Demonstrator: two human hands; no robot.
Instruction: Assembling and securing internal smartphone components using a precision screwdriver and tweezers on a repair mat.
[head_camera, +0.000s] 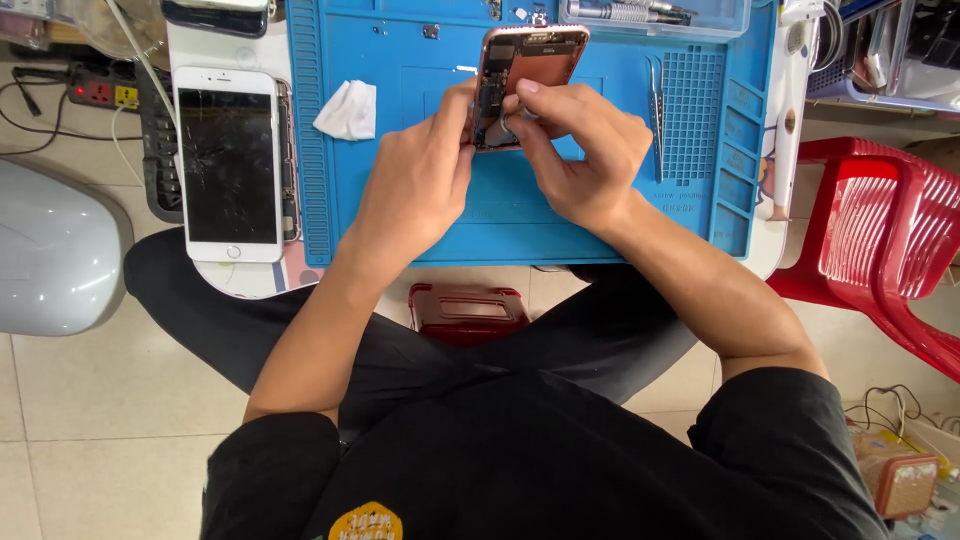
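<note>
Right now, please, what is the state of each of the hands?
Left hand: closed, holding the opened rose-gold phone body.
Right hand: closed, fingertips pinching inside it.

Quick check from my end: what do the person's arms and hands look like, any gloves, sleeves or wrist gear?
Both hands are bare: no gloves, rings or watch show on the left hand or the right hand. The forearms are uncovered to above the elbow, where short black sleeves of a black shirt begin. No wrist strap or cable shows on either arm.
</note>
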